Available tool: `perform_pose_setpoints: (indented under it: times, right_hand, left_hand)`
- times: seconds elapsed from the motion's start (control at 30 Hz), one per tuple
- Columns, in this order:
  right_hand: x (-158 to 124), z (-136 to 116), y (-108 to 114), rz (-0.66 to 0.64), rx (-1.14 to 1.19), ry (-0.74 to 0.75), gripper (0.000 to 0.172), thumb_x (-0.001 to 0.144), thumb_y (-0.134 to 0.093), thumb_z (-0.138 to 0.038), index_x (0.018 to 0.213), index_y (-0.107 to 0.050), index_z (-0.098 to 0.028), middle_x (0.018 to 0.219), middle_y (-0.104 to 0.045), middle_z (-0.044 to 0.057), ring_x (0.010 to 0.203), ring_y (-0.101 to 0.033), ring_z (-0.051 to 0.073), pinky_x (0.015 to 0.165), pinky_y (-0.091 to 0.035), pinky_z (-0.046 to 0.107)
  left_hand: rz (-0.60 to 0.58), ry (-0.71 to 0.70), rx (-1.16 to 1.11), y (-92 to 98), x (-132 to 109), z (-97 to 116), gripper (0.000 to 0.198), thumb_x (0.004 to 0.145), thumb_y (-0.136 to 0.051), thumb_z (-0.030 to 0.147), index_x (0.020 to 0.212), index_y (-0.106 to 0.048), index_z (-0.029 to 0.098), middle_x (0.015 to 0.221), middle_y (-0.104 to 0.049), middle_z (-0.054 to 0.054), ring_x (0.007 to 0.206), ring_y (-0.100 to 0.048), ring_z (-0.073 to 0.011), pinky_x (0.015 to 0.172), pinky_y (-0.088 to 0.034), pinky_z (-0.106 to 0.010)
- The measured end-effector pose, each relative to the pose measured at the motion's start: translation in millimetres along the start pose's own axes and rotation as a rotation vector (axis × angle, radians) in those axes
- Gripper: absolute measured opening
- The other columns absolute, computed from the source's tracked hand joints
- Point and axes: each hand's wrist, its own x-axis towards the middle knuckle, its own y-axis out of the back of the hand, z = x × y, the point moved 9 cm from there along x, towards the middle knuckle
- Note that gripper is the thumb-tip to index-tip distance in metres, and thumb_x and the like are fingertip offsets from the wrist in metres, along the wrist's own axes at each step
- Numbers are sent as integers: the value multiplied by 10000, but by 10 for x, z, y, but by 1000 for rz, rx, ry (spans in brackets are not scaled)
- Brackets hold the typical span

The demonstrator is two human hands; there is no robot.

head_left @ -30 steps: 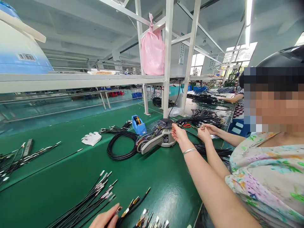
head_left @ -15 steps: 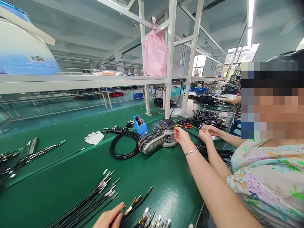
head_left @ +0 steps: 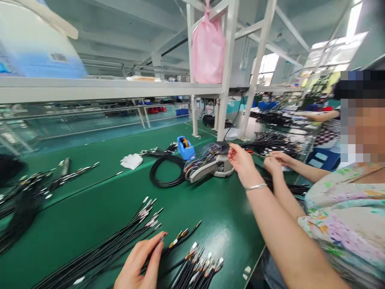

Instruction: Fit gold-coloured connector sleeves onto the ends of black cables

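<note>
Head view: closest to me, the wearer's left hand point(head_left: 140, 261) comes up from the bottom edge, thumb and forefinger pressed together on the reddish tip of a black cable point(head_left: 164, 236), held low over the green table point(head_left: 222, 216). How the right hand's fingers stand, I can't tell. Just right of the thumb lie a few cable ends point(head_left: 183, 237) with brassy tips, and beside those a thick bunch point(head_left: 192, 271) with pale metal ends. On the hand's other side a long bundle point(head_left: 120, 237) stretches across the table. From the right reach a co-worker's two bare arms, a silver bracelet point(head_left: 256, 186) around one wrist; the nearer hand point(head_left: 240, 159) has its fingers bunched by a grey machine point(head_left: 207, 170), the other hand point(head_left: 273, 161) a little apart from it. Left of the machine sits a coil point(head_left: 155, 176) of black cable, with a blue tape holder point(head_left: 186, 150) just behind and a white glove point(head_left: 131, 161) farther left. Above, a pink bag point(head_left: 208, 52) hangs at the white shelf point(head_left: 120, 90). Farther back on the right, another person point(head_left: 327, 132) in checks is partly visible near more heaped cables point(head_left: 273, 119).
</note>
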Motion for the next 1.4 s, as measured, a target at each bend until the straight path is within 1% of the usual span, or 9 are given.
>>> perform_pose_setpoints:
  times: [0.1, 0.17, 0.27, 0.37, 0.57, 0.7, 0.97, 1.23, 1.4]
  right_hand:
    - [-654, 322, -160, -192, 31, -82, 78, 757, -669, -192, 754, -608, -145, 661, -578, -31, 583, -536, 53, 558, -463, 158]
    - [-1189, 704, -264, -399, -13, -164, 213, 648, -762, -226, 808, -646, -147, 729, -614, -9, 644, -561, 82, 608, -477, 193]
    - [-1857, 1392, -174, -452, -108, -350, 328, 543, -841, -264, 792, -662, -148, 747, -643, 12, 681, -578, 107, 662, -468, 225]
    - [-2165, 1778, -110, -437, -156, -352, 342, 558, -841, -293, 814, -663, -154, 795, -662, 23, 738, -581, 126, 721, -448, 255]
    - [-2258, 1889, -78, -434, -234, -308, 303, 641, -791, -382, 804, -684, -150, 817, -663, 36, 757, -567, 141, 724, -431, 279]
    - [-2329, 1890, -37, -427, -229, -305, 262, 665, -778, -369, 799, -700, -157, 819, -669, 38, 756, -567, 139, 717, -437, 273]
    - [-2383, 1973, -30, -400, -200, -322, 265, 676, -767, -362, 812, -693, -147, 833, -671, 43, 769, -576, 143, 748, -451, 281]
    - [-2381, 1952, -44, -391, -241, -306, 281, 677, -756, -376, 790, -672, -133, 805, -676, 49, 782, -609, 167, 786, -469, 311]
    - [-2392, 1968, -49, -388, -225, -313, 277, 700, -740, -368, 806, -658, -126, 836, -685, 70, 813, -621, 187, 787, -480, 322]
  left_hand:
    - [-17, 181, -109, 7, -54, 45, 246, 791, -569, 420, 884, -723, 253, 903, -697, -22, 821, -664, -159, 768, -541, -254]
    - [-47, 363, -234, -66, -110, -20, 292, 756, -609, 417, 934, -712, 210, 846, -691, -41, 733, -650, -155, 717, -543, -267]
    - [-40, 574, -389, -142, -206, -115, 385, 724, -648, 409, 1012, -666, 154, 720, -651, -32, 598, -590, -129, 566, -511, -236]
    - [-39, 600, -385, -142, -240, -100, 327, 742, -648, 387, 967, -667, 151, 726, -639, -30, 619, -583, -126, 569, -491, -228]
    - [-9, 404, -304, -83, -213, 39, 169, 818, -596, 313, 895, -670, 182, 846, -657, -32, 739, -618, -131, 683, -503, -248]
    - [34, 273, -247, -52, -217, 143, 113, 838, -576, 251, 889, -661, 197, 854, -635, -15, 779, -617, -119, 683, -506, -229]
    - [90, 355, -215, -57, -295, 44, 115, 828, -584, 279, 889, -587, 182, 831, -638, -14, 732, -627, -119, 675, -535, -259]
    - [154, 201, -64, -26, -301, 147, 200, 836, -569, 193, 1030, -523, 214, 881, -629, -13, 803, -630, -126, 734, -533, -289]
    - [170, 139, -21, -22, -301, 192, 228, 840, -567, 162, 1045, -503, 239, 871, -617, 2, 798, -622, -122, 743, -522, -295]
